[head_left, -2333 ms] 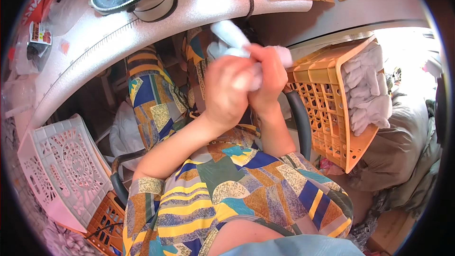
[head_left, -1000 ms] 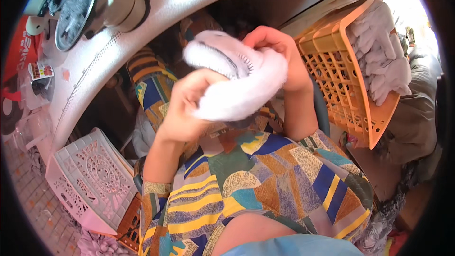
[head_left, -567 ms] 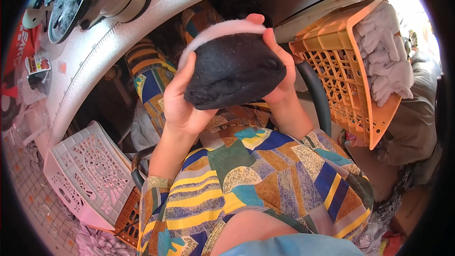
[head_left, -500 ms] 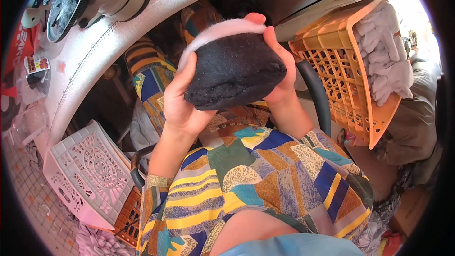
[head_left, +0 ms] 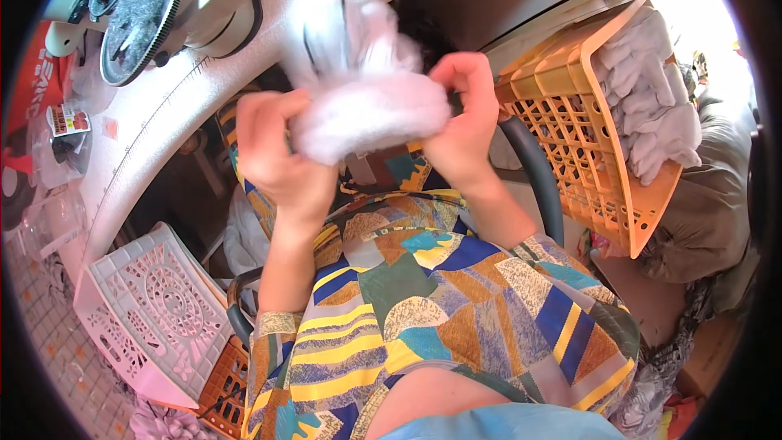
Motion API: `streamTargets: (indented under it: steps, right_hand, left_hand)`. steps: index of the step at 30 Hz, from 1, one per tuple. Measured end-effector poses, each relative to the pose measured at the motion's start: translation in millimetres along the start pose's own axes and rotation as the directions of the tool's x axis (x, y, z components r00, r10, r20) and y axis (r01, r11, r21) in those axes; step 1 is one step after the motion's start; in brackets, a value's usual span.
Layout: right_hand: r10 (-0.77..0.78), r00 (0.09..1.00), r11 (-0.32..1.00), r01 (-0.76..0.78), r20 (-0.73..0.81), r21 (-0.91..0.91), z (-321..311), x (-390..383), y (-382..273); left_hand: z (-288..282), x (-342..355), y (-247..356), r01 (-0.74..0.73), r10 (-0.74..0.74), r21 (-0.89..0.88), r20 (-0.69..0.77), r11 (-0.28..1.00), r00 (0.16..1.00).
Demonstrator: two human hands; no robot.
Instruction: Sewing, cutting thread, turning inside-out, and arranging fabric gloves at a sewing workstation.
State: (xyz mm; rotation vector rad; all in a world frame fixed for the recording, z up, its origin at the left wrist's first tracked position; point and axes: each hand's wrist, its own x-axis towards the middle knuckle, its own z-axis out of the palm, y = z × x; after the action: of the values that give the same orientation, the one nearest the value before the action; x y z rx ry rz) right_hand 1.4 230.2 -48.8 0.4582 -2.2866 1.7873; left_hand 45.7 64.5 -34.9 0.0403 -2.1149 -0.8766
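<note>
Big pale worktable [head_left: 134,102] curving around ahead of the left hand [head_left: 278,147] and off to its left, ruler marks [head_left: 167,106] along the near edge. Pretty loud patterned outfit [head_left: 423,310] on the body side of both hands, all blue, yellow, brown and teal. Off to the right of the right hand [head_left: 466,118], a tilted orange crate [head_left: 546,69] with whitish cloth pieces [head_left: 652,106] in it. Pale plastic crate [head_left: 173,300] down and left of the left hand, well apart. Black curved armrest [head_left: 539,179] just right of the right wrist. Toothed wheel [head_left: 140,24] ahead and left of the left hand, kinda fuzzy with lint. Now the small stuff: white fluffy piece [head_left: 366,118] right between the hands, left fingers curled on one end, right thumb and fingers pinching the other. Far part super blurry, dark lines in it. Can't tell if touching the table.
</note>
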Motion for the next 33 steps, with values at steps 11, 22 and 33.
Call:
streamTargets:
  steps: [11, 22, 33]
  right_hand:
    - [-0.629, 0.738, 0.697, 0.675, 0.244, -0.243, 6, -16, -18]
    - [0.008, 0.999, 0.984, -0.015, 0.036, 0.178, -30, 1, -43]
    - [-0.114, 0.866, 0.992, 0.128, 0.486, 0.005, -106, 41, -53]
  left_hand:
    - [-2, 9, 16, 0.124, -0.127, 0.028, 0.199, 0.992, 0.972]
    - [7, -15, 3, 0.184, 0.017, -0.298, 0.564, 0.937, 0.826]
    - [-7, -10, -6, 0.882, -0.126, -0.318, 0.916, 0.348, 0.380]
